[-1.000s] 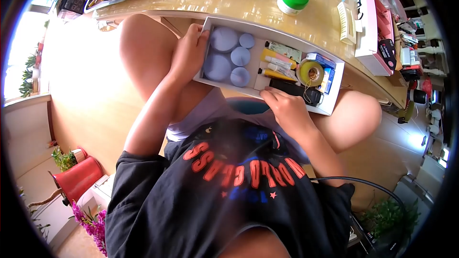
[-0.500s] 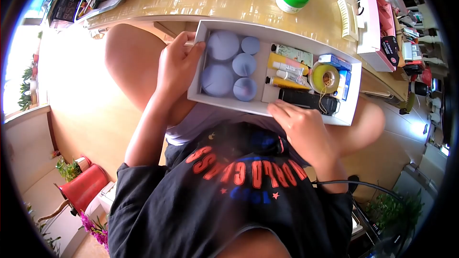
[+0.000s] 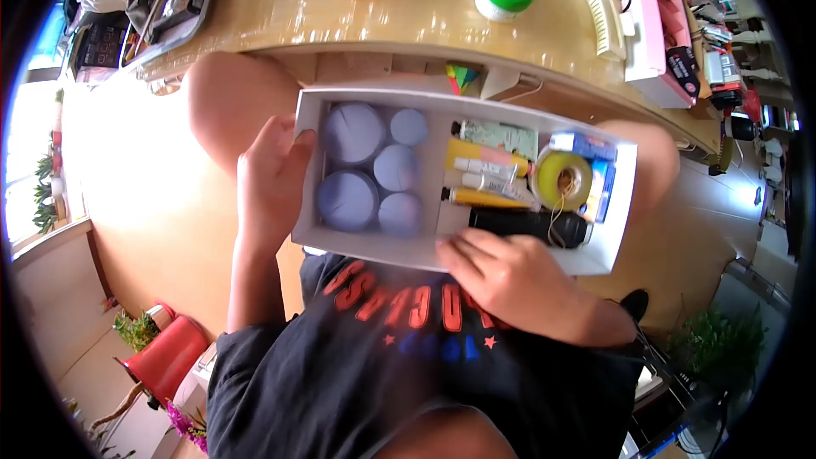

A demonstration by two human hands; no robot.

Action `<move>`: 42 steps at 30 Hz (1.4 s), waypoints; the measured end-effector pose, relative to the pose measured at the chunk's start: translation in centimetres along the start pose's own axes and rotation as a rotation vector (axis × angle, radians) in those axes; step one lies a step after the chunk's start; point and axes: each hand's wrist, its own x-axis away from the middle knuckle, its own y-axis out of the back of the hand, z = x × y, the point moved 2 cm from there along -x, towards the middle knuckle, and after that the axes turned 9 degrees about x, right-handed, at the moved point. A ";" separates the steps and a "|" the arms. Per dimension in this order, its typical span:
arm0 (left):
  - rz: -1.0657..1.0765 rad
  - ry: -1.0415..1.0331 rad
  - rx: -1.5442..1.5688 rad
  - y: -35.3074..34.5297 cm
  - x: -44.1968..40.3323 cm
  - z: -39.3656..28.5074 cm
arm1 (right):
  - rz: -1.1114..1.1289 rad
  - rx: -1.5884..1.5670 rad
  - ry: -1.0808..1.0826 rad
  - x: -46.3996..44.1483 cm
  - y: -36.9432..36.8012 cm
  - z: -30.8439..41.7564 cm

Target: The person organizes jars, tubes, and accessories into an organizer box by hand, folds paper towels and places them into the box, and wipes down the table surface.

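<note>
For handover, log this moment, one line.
left hand: holding white rectangular cardboard box; right hand: on its near wall; inside: round yellow tape roll

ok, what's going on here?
A person's left hand grips the left end of an open white rectangular box; the right hand curls over its near edge. Five round pale-blue pieces sit in its left part; slim tubes, a yellow-green tape roll and a long black item lie to the right.
</note>
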 end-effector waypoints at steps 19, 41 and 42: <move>-0.160 -0.055 -0.124 1.2 3.0 0.8 | -0.259 0.055 -0.546 -12.4 2.7 -18.8; 0.832 -0.885 -0.727 -3.8 1.9 -3.0 | -0.510 -0.643 -0.451 -4.9 0.5 -6.2; 0.843 -0.896 -0.751 -4.0 2.0 -3.0 | -0.532 -0.566 -0.400 -4.8 0.4 -6.3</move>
